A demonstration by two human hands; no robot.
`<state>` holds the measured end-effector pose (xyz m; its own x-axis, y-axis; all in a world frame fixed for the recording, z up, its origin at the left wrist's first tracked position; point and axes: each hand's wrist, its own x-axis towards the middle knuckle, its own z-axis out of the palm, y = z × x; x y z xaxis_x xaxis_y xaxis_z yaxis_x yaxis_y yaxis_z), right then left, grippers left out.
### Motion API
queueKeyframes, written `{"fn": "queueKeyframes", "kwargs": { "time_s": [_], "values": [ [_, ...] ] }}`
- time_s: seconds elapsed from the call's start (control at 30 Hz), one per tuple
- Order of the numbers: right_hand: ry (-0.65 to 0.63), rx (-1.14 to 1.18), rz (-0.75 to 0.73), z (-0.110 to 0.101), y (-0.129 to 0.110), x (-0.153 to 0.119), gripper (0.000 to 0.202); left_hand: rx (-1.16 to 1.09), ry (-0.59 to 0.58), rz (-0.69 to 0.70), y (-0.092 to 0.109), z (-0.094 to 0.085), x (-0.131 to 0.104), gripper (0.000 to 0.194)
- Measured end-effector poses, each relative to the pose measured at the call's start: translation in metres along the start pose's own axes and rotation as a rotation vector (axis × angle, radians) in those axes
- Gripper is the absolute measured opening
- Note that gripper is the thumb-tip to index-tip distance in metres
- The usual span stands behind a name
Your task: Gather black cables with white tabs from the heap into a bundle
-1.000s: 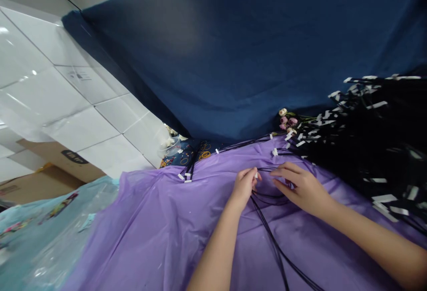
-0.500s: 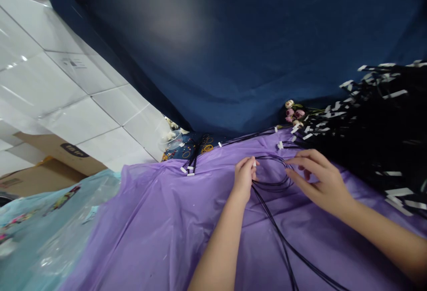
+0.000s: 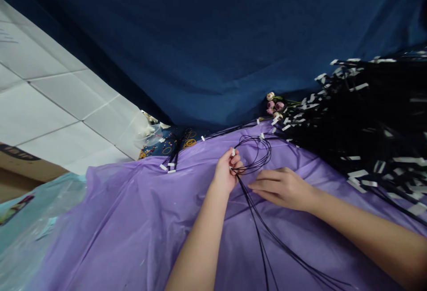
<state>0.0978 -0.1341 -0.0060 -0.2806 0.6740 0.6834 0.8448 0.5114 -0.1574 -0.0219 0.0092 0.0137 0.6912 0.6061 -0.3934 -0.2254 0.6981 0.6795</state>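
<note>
A loose coil of thin black cable (image 3: 269, 153) extends to the right from my left hand (image 3: 227, 169), whose fingers are wrapped round its near side. A small white connector (image 3: 233, 152) shows at the fingertips. From beneath that grip, long cable tails (image 3: 267, 226) run down across the purple sheet towards the lower right. My right hand (image 3: 283, 188) is below the coil, its fingertips close beside the upper part of the tails. Its fingers are stretched out and slightly apart, with nothing visible held in them.
A large heap of black cables with white connectors (image 3: 333, 126) lies on the right. Artificial flowers (image 3: 275, 105) sit beside it. At the back left are a short cable bundle (image 3: 176, 151), yellow rubber bands (image 3: 190, 143) and a clear plastic cup (image 3: 150, 135). Purple sheeting (image 3: 187, 220) covers the table.
My right hand has moved from the coil's right side to below it, near the tails. My left hand keeps its hold, and the coil now tilts up more. The camera view has shifted right.
</note>
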Motion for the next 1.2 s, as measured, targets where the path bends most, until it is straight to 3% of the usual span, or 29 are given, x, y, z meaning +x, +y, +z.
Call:
{"fn": "queueKeyframes", "kwargs": {
  "time_s": [0.27,0.43,0.83,1.2],
  "values": [
    [-0.117,0.081,-0.060,0.002,-0.002,0.002,0.028,-0.005,-0.026,-0.046,-0.009,0.008,-0.002,0.020],
    [-0.060,0.095,-0.024,0.001,0.002,0.002,0.022,0.010,-0.013,-0.026,-0.010,0.011,-0.004,0.023],
    [-0.033,0.168,-0.009,0.000,0.002,0.003,0.020,0.005,-0.008,0.002,-0.012,0.014,-0.007,0.023],
    [-0.023,0.257,0.094,0.002,0.006,0.001,0.019,-0.053,-0.036,0.027,-0.010,0.014,-0.006,0.021]
  ]
}}
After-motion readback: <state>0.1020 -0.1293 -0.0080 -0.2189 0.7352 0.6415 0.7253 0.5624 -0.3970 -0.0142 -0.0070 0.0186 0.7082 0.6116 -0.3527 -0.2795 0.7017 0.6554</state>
